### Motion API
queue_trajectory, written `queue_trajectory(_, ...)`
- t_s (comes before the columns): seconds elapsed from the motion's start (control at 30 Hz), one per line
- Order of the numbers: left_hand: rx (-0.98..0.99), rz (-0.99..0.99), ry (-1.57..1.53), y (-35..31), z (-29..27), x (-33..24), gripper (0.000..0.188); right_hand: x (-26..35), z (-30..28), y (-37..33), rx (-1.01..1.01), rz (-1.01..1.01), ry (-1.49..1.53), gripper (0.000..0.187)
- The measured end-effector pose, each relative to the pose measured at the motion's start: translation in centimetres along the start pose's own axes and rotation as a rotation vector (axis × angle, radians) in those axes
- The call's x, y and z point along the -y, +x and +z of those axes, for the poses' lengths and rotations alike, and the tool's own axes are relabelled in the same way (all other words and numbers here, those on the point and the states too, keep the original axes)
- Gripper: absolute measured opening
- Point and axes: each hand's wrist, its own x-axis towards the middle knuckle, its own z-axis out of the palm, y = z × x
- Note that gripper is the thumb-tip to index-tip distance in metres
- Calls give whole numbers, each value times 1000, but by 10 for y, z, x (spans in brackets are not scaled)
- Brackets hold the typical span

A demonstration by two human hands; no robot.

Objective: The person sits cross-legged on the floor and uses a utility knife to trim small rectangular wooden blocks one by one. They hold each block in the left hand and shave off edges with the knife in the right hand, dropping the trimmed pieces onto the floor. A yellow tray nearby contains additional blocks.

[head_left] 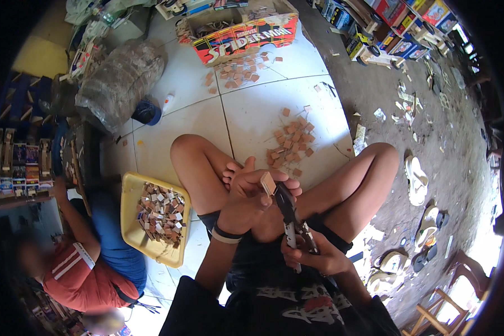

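My left hand (243,196) pinches a small square wooden piece (268,183) between its fingers, above my crossed legs. My right hand (318,255) is wrapped round the worn, white-flecked handles of a pair of dark pliers (288,210). The jaws of the pliers reach up to the lower edge of the wooden piece; whether they grip it I cannot tell. Just beyond my hands lies a loose pile of similar wooden squares (291,140), with thin wire-like strands among them. To my left stands a yellow plastic tray (127,215) holding many small squares, some brown, some whitish.
Farther off, more squares (241,73) lie before a printed red box (252,42). A dark blue cup (147,112) and a wrapped bundle (120,78) stand at left. A person in red (89,274) sits nearby. Sandals (415,182) and a wooden stool (442,311) are at right.
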Motion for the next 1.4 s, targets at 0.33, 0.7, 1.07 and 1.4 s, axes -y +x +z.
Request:
queue_trajectory(0.33, -102, 5, 188, -1, 23, -15, 45, 1, 5, -1, -95, -5, -4, 32)
queue_trajectory(0.7, -86, -10, 117, -5, 22, -15, 43, 0, 9, -2, -114, 5, -62, 31)
queue_trajectory(1.07, -105, -7, 110, -7, 27, -15, 45, 0, 7, -2, -102, -31, -99, 33)
queue_trajectory(1.4, -106, -9, 140, -9, 25, -18, 47, 1, 12, 0, -112, -30, -84, 35)
